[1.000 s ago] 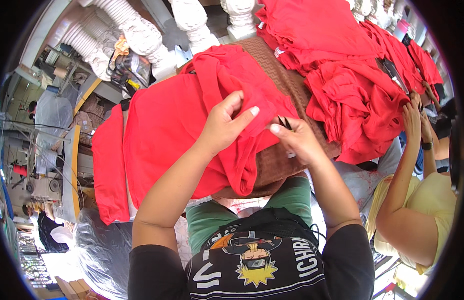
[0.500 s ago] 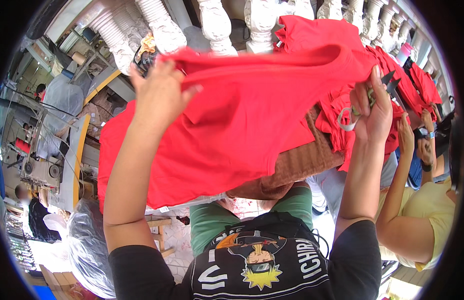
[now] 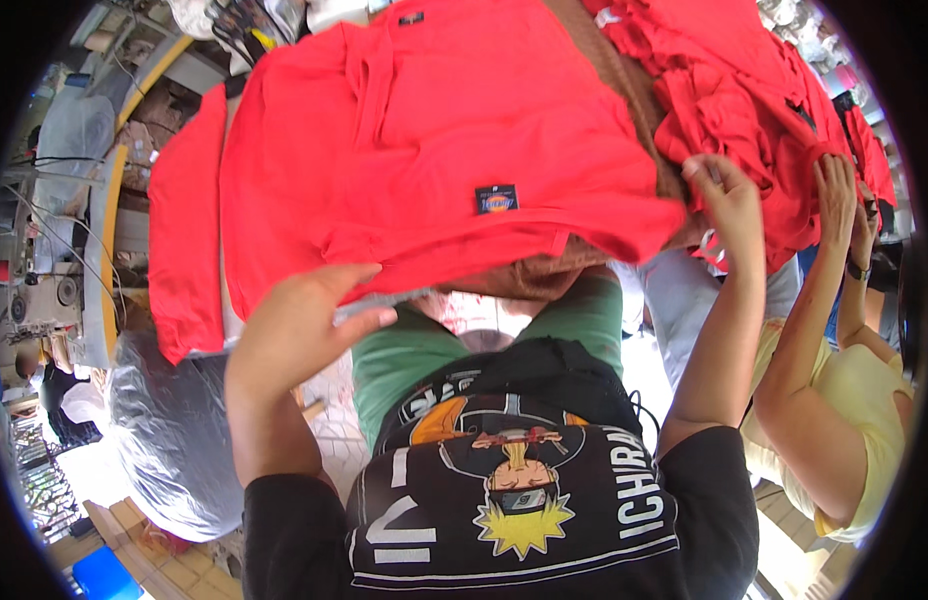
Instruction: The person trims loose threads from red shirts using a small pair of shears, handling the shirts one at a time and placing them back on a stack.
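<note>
A red shirt [image 3: 434,130] lies spread in front of me, its open edge facing me and a small black label [image 3: 497,200] near that edge. My left hand [image 3: 309,325] is at its near left corner, thumb and fingers apart, holding nothing. Beside the shirt's right end, my right hand [image 3: 729,205] is closed with its fingers curled. A white loop [image 3: 706,242] of the thread snips shows beneath that hand; their blades are hidden from view.
Crumpled red garments [image 3: 734,120] are heaped at the right over brown cloth [image 3: 634,60]. A co-worker in a yellow top [image 3: 824,430] reaches in from the right. On the left stand a plastic-covered bundle [image 3: 174,440] and a sewing machine [image 3: 49,300].
The red shirt, raised between both hands before, now lies flat with its label showing. Both hands have come lower. My left hand has let go of the cloth, and the snips' blades have gone from sight.
</note>
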### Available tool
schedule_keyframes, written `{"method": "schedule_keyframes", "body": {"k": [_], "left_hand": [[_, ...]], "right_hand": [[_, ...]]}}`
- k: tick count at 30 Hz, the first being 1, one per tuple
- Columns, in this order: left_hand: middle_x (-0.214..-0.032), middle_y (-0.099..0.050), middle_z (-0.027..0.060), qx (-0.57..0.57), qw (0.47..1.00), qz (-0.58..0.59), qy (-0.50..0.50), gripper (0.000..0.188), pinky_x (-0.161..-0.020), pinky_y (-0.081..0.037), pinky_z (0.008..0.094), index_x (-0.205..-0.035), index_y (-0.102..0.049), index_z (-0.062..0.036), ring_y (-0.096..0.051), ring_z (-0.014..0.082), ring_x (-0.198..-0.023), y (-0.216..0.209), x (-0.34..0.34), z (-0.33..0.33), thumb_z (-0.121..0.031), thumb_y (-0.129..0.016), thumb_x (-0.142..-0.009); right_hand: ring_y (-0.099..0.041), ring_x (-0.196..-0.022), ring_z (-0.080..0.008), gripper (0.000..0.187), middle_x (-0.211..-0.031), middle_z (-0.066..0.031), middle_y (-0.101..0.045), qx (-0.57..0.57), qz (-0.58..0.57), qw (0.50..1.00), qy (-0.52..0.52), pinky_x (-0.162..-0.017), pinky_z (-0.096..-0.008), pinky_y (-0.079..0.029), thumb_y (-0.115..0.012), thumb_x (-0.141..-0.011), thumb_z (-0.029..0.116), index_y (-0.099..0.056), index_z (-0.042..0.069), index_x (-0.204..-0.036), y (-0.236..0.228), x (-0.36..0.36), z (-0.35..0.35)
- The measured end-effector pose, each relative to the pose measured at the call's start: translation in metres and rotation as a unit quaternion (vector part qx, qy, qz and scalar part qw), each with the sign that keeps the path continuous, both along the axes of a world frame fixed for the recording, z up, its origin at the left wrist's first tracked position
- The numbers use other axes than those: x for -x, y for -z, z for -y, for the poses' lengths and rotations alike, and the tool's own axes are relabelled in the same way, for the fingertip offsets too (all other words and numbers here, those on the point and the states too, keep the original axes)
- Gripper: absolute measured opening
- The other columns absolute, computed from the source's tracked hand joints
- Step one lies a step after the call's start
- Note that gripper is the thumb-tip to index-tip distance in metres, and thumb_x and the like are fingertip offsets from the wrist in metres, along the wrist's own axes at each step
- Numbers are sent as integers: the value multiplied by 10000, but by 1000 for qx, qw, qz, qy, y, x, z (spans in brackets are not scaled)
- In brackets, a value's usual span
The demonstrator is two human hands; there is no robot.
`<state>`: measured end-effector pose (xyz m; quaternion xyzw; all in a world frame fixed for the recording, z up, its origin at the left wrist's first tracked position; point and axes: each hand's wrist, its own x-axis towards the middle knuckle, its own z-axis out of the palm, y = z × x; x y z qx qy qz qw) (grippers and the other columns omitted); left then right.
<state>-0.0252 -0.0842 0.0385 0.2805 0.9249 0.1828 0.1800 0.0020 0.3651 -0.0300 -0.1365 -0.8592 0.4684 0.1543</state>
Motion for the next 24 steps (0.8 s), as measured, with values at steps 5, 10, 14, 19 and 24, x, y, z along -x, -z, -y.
{"method": "schedule_keyframes", "body": {"k": [5,10,14,19,24], "left_hand": [[-936,-681,112,-208,976,-49,-46,137,-764,-489,287,-955,-665,-1,-660,200,-871,-8,14,-38,-94,-662,-855],[-886,-665,93,-308,947,-79,-51,118,-698,-499,304,-943,-653,-28,-662,220,-812,41,25,-81,-81,-671,-839],[-922,-659,74,-309,947,-71,-53,183,-745,-495,322,-990,-645,-58,-637,231,-867,71,26,-93,-92,-692,-816],[-983,-652,89,-156,948,-275,20,275,-828,-488,349,-1069,-636,-81,-625,256,-954,97,29,-94,-54,-677,-799],[-997,-658,116,-217,952,-216,-26,235,-849,-483,368,-1029,-653,-79,-627,291,-974,81,42,-86,-19,-619,-804]], "right_hand": [[-570,-834,-57,154,-860,-13,-661,47,-56,997,-13,-764,-216,-447,-641,-915,137,-683,12,-994,-35,-2,48],[-655,-824,-158,149,-897,-81,-680,-2,1,979,-203,-749,-284,-503,-655,-849,34,-666,19,-998,-20,5,118],[-666,-828,-255,231,-922,-121,-668,-5,3,970,-243,-746,-331,-518,-718,-805,120,-663,23,-1007,9,13,136],[-659,-811,-287,297,-911,-108,-652,-82,1,961,-264,-733,-367,-523,-749,-767,164,-649,39,-1018,10,12,136],[-650,-788,-322,302,-887,-111,-637,-217,21,947,-235,-710,-392,-523,-738,-746,164,-635,52,-1007,13,11,129]]}}
